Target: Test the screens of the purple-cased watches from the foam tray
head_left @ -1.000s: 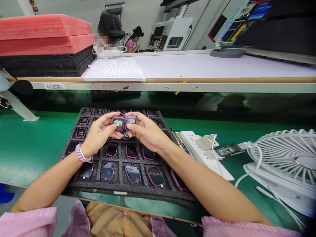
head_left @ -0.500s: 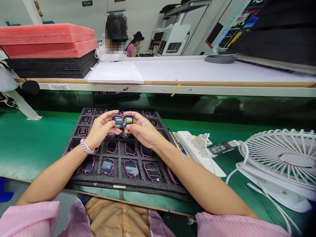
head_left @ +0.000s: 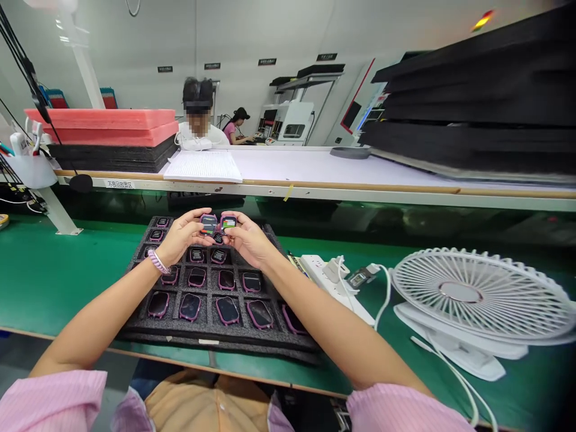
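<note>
My left hand point(head_left: 183, 236) pinches a purple-framed smartwatch point(head_left: 208, 224) whose screen is lit. A second smartwatch point(head_left: 228, 222), also purple-framed and lit with a partly green picture, is gripped by my right hand point(head_left: 248, 242). Both are held side by side with a small gap, screens facing me. Below them lies a dark grey foam tray point(head_left: 173, 327) divided into compartments, with several more smartwatches of the same kind in it. Some of those show text on their screens; the nearer rows are dark. My hands and forearms hide part of the tray.
Right of the tray stand a white power strip point(head_left: 324, 282) with plugs and a white fan point(head_left: 486, 294) trailing cables. A shelf point(head_left: 270, 191) crosses behind, bearing papers point(head_left: 202, 166), pink foam blocks point(head_left: 108, 127) and black foam sheets point(head_left: 468, 114). Two people sit beyond it.
The view has tilted up and turned right, showing more wall and shelf. The two smartwatches have come slightly apart, each still in its hand.
</note>
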A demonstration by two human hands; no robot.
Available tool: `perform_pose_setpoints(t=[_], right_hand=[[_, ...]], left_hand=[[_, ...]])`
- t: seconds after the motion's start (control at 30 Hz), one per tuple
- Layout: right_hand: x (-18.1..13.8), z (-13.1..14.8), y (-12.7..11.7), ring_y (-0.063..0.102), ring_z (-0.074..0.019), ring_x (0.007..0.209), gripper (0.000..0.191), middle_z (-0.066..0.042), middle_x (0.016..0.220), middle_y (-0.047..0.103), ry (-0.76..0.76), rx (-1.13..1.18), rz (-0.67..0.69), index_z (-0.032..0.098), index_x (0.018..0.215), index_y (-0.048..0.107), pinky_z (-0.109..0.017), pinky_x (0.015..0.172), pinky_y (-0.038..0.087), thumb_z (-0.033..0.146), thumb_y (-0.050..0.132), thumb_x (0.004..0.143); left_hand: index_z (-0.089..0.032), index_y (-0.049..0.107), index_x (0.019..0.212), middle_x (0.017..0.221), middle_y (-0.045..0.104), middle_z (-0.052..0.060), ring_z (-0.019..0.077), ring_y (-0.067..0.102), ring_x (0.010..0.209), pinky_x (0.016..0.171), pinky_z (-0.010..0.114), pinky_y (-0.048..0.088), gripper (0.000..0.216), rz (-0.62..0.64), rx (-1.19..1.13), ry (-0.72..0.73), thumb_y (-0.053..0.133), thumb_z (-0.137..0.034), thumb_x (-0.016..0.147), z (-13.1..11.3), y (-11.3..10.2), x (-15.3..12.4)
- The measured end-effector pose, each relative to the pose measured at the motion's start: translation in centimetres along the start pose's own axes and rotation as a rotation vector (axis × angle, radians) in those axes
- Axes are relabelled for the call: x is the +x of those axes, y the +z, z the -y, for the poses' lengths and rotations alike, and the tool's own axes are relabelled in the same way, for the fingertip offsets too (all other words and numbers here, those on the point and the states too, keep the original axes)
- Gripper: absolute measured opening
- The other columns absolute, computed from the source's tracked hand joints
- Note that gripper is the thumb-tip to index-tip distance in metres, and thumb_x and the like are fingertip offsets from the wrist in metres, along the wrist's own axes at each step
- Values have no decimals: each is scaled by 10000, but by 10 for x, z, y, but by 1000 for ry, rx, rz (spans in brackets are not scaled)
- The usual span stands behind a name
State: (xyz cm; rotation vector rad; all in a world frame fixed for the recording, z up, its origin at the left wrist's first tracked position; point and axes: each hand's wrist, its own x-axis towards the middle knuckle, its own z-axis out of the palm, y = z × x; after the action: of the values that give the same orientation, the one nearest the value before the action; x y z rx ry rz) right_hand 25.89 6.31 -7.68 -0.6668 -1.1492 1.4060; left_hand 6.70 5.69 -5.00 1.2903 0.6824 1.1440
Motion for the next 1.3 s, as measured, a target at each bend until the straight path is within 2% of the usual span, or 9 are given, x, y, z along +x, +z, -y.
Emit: perform_pose_setpoints(t=[0.17, 0.37, 0.47, 0.6, 0.7, 0.83, 0.9, 1.07, 1.3], right_hand=[[6, 30, 3, 587, -141, 655, 528, -2, 929, 715, -63, -24, 40, 243, 1098, 611, -257, 623, 514, 203, 782, 600], [14, 69, 14, 611, -163, 672, 387, -64, 960, 731, -137, -61, 140, 215, 1129, 615, -262, 605, 492, 404, 767, 827], [17, 78, 17, 608, -162, 704, 430, -50, 956, 721, -189, -90, 139, 222, 1123, 607, -261, 617, 500, 402, 815, 793], [18, 79, 19, 569, -141, 685, 560, -24, 909, 708, -252, -141, 123, 218, 1115, 584, -243, 603, 490, 375, 908, 686], [16, 78, 19, 552, -130, 664, 565, -23, 912, 703, -268, -164, 128, 215, 1124, 579, -239, 586, 477, 378, 905, 691], [14, 82, 17, 584, -131, 695, 572, -26, 974, 705, -269, -167, 159, 221, 1165, 561, -253, 635, 498, 296, 865, 687], [15, 86, 17, 593, -131, 692, 544, -24, 973, 696, -274, -169, 177, 218, 1175, 557, -260, 645, 500, 309, 841, 720], [24, 96, 18, 598, -151, 687, 424, -45, 973, 677, -338, -195, 193, 214, 1158, 588, -283, 611, 507, 547, 686, 915], [35, 115, 20, 613, -174, 742, 343, -36, 987, 670, -428, -222, 165, 243, 1192, 557, -298, 629, 526, 457, 649, 941]], left_hand=[[-124, 586, 1338, 847, 689, 5, 156, 740, 652, 664, 266, 594, 637, -19, -8, 79, 704, -223, 720, -29, 9, 9], [-101, 474, 1449, 825, 679, -4, 134, 725, 629, 643, 240, 573, 711, -42, -7, 162, 629, -176, 760, -63, 26, 19], [-106, 467, 1444, 813, 675, -13, 126, 723, 627, 648, 233, 573, 692, -23, 20, 203, 614, -179, 773, -73, 31, 21], [-132, 504, 1405, 827, 663, -26, 121, 728, 648, 666, 231, 582, 653, -4, 54, 242, 626, -188, 767, -77, 32, 19], [-151, 521, 1395, 845, 663, -24, 120, 733, 670, 691, 240, 596, 640, 20, 77, 249, 638, -198, 768, -75, 31, 17], [-162, 527, 1394, 863, 672, -20, 122, 738, 689, 726, 254, 613, 629, 39, 103, 257, 643, -206, 777, -73, 30, 20], [-162, 527, 1396, 856, 672, -23, 124, 741, 698, 742, 260, 621, 631, 40, 114, 273, 647, -202, 779, -74, 30, 22], [-187, 548, 1382, 935, 698, -11, 110, 736, 704, 772, 266, 640, 620, 36, 136, 348, 652, -158, 771, -78, 32, 30], [-228, 574, 1391, 1075, 725, 37, 104, 734, 730, 762, 255, 650, 646, 57, 217, 503, 700, -127, 765, -82, 33, 42]])
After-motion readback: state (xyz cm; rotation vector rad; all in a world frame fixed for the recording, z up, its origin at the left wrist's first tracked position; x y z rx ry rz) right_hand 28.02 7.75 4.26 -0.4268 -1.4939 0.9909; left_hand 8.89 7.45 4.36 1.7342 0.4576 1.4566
